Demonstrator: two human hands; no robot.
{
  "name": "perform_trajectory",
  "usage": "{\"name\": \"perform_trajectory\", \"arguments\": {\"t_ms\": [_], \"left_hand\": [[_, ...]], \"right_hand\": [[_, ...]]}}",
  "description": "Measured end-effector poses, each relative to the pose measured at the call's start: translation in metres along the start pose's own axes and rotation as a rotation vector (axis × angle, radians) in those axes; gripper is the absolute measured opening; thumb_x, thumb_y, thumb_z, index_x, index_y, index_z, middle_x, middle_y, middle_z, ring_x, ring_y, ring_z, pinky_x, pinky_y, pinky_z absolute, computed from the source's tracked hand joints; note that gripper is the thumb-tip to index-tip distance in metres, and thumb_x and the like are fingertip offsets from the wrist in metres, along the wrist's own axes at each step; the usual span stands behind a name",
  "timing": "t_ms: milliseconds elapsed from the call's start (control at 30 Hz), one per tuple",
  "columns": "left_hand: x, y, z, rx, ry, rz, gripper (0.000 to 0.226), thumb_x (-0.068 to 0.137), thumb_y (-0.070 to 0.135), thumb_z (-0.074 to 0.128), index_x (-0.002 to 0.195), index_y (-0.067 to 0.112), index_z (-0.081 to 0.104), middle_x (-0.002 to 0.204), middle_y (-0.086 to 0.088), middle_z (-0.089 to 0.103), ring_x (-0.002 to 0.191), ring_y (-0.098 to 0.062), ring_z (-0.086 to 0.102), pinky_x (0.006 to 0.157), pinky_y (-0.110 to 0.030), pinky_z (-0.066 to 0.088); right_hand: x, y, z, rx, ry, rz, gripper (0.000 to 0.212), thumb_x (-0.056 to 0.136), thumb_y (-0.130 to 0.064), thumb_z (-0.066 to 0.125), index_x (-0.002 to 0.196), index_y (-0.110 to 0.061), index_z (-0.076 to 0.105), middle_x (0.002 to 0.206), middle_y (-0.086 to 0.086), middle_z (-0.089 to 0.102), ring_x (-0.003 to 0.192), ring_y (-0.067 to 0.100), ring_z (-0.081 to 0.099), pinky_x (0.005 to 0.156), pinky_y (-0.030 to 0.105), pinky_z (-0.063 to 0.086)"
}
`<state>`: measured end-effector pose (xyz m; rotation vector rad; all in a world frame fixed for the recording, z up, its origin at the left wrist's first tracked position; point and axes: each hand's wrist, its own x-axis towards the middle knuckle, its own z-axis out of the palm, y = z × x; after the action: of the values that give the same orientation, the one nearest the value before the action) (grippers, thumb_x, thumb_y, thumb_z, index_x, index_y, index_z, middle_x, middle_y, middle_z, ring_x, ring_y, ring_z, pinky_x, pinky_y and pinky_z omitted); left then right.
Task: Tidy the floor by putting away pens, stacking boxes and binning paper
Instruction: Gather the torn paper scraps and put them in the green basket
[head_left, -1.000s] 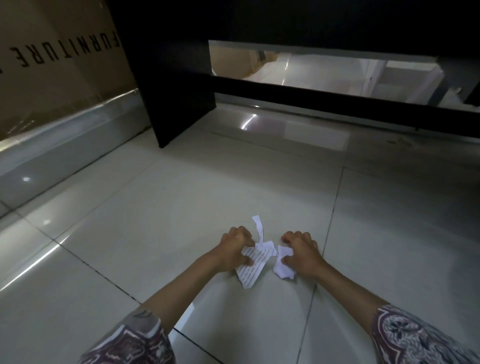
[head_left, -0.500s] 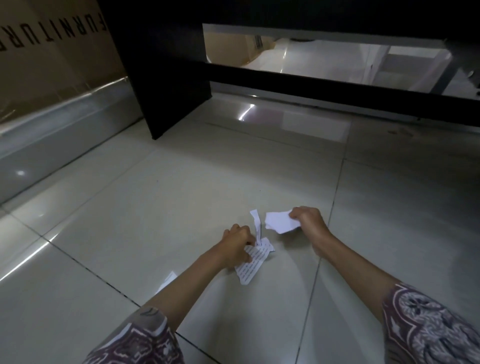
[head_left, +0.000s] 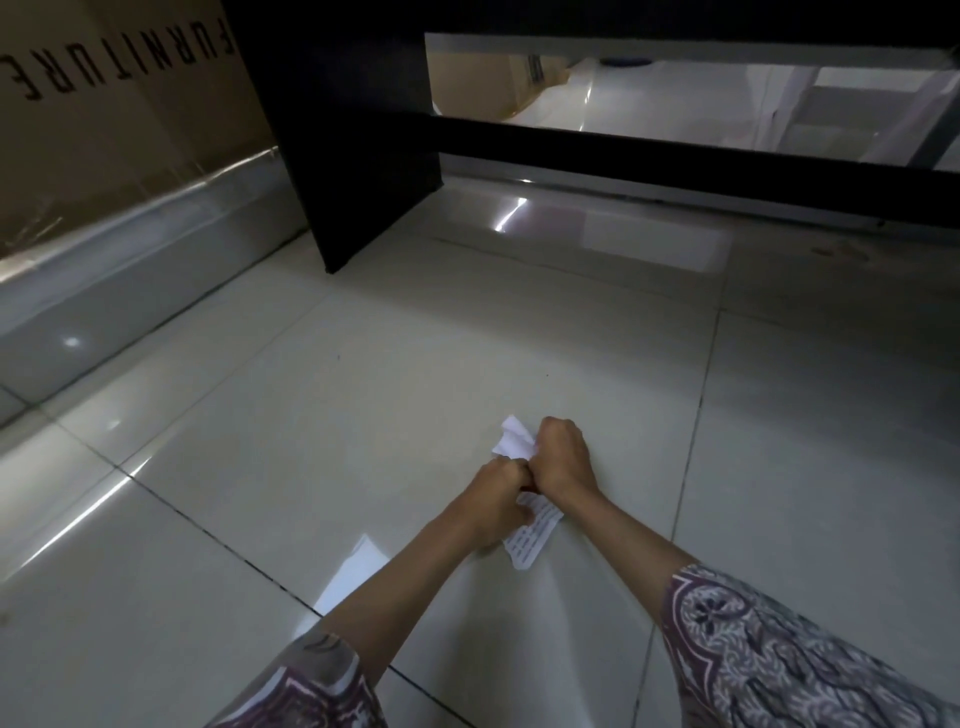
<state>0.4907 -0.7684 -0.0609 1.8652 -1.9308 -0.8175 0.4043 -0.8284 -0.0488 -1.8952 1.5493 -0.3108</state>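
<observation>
Two patterned maroon-and-grey sleeves frame the bottom of the frame as a person's bare forearms converge low and right of centre over a glossy pale tiled floor (head_left: 322, 415). Left hand (head_left: 493, 501) is curled tight around a strip of white printed paper (head_left: 535, 538), whose free end trails back toward the camera and touches the tile; its long axis runs from lower right up into the fist. Right hand (head_left: 563, 457), likewise closed in a fist, clasps a crumpled plain white paper scrap (head_left: 511, 441) that sticks out up and to the left of its knuckles. Both fists touch, knuckle to knuckle, so each scrap lies right beside the other hand's grip; gathering them into one wad looks like the step in hand, with the right hand marginally farther from the camera. No bin, pens or small boxes show in view. Beyond, in the upper centre, stands a black panel-legged desk (head_left: 358, 156) with a dark crossbar, and at upper left a large brown cardboard carton printed "FURNITURE" (head_left: 119, 98) rests against a grey skirting.
</observation>
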Motion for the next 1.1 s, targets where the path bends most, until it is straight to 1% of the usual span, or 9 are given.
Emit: {"name": "perform_trajectory", "arguments": {"t_ms": [67, 133, 367, 500, 633, 767, 900, 1033, 1100], "left_hand": [[-0.003, -0.002, 0.0, -0.01, -0.006, -0.015, 0.033, 0.073, -0.008, 0.058, 0.105, -0.004, 0.065, 0.11, -0.017, 0.067, 0.102, -0.028, 0.06, 0.075, -0.023, 0.041], [-0.007, -0.003, -0.003, -0.013, -0.015, -0.043, 0.03, 0.074, -0.004, 0.062, 0.104, -0.004, 0.066, 0.109, -0.018, 0.067, 0.1, -0.028, 0.06, 0.077, -0.028, 0.044], [-0.02, -0.002, -0.022, 0.04, -0.002, -0.065, 0.014, 0.078, 0.004, 0.063, 0.084, -0.009, 0.067, 0.095, -0.021, 0.067, 0.078, -0.025, 0.053, 0.065, -0.025, 0.033], [-0.028, 0.005, -0.033, 0.008, 0.04, -0.09, 0.018, 0.078, 0.009, 0.07, 0.083, -0.007, 0.067, 0.084, -0.017, 0.064, 0.075, -0.018, 0.05, 0.066, -0.027, 0.037], [-0.029, 0.035, -0.049, -0.076, 0.103, -0.067, 0.015, 0.076, 0.012, 0.073, 0.074, -0.001, 0.066, 0.071, -0.003, 0.058, 0.067, -0.014, 0.05, 0.058, -0.019, 0.037], [-0.026, 0.086, -0.062, -0.198, 0.157, 0.022, 0.032, 0.075, 0.008, 0.074, 0.059, 0.02, 0.05, 0.062, 0.001, 0.055, 0.057, -0.008, 0.051, 0.048, -0.009, 0.034], [-0.021, 0.148, -0.07, -0.378, 0.158, 0.132, 0.023, 0.078, 0.003, 0.07, 0.066, 0.014, 0.053, 0.071, -0.006, 0.065, 0.063, -0.008, 0.062, 0.053, -0.015, 0.045], [-0.015, 0.224, -0.065, -0.491, 0.137, 0.278, 0.022, 0.078, -0.001, 0.068, 0.069, 0.012, 0.053, 0.068, -0.003, 0.062, 0.058, 0.0, 0.057, 0.051, -0.011, 0.039], [-0.01, 0.258, -0.059, -0.504, 0.132, 0.34, 0.016, 0.079, 0.001, 0.068, 0.072, 0.01, 0.056, 0.071, -0.005, 0.063, 0.064, -0.007, 0.059, 0.055, -0.016, 0.041]], "right_hand": [[-0.001, 0.001, -0.001, -0.028, 0.004, 0.001, 0.02, 0.086, -0.005, 0.044, 0.067, -0.008, 0.035, 0.104, 0.02, 0.055, 0.09, 0.03, 0.051, 0.068, 0.032, 0.033], [-0.002, -0.001, -0.003, -0.037, 0.003, -0.005, 0.008, 0.087, -0.008, 0.045, 0.083, -0.002, 0.047, 0.11, 0.023, 0.056, 0.099, 0.036, 0.055, 0.072, 0.034, 0.037], [-0.004, 0.016, -0.016, -0.005, -0.072, -0.005, 0.029, 0.081, -0.001, 0.049, 0.11, -0.001, 0.049, 0.117, 0.02, 0.055, 0.105, 0.035, 0.056, 0.078, 0.033, 0.044], [-0.006, 0.028, -0.043, 0.131, -0.032, -0.018, 0.022, 0.075, 0.0, 0.056, 0.096, 0.001, 0.062, 0.095, 0.017, 0.061, 0.086, 0.026, 0.056, 0.068, 0.025, 0.036], [-0.021, 0.03, -0.095, 0.218, 0.035, -0.081, 0.007, 0.07, 0.004, 0.057, 0.073, 0.005, 0.062, 0.069, 0.011, 0.051, 0.066, 0.021, 0.049, 0.059, 0.025, 0.034], [-0.047, 0.031, -0.158, 0.273, 0.135, -0.125, 0.008, 0.071, 0.004, 0.058, 0.074, 0.011, 0.059, 0.068, 0.014, 0.052, 0.065, 0.023, 0.051, 0.061, 0.031, 0.039], [-0.08, 0.038, -0.223, 0.297, 0.261, -0.163, 0.006, 0.071, 0.002, 0.059, 0.071, 0.008, 0.058, 0.065, 0.014, 0.051, 0.063, 0.022, 0.049, 0.058, 0.033, 0.039], [-0.123, 0.057, -0.292, 0.278, 0.434, -0.16, 0.007, 0.07, 0.0, 0.06, 0.064, 0.003, 0.056, 0.063, 0.02, 0.053, 0.061, 0.023, 0.051, 0.056, 0.037, 0.044], [-0.144, 0.068, -0.321, 0.281, 0.506, -0.15, 0.012, 0.073, 0.002, 0.06, 0.062, -0.001, 0.056, 0.062, 0.014, 0.056, 0.055, 0.021, 0.054, 0.054, 0.032, 0.045]]}}
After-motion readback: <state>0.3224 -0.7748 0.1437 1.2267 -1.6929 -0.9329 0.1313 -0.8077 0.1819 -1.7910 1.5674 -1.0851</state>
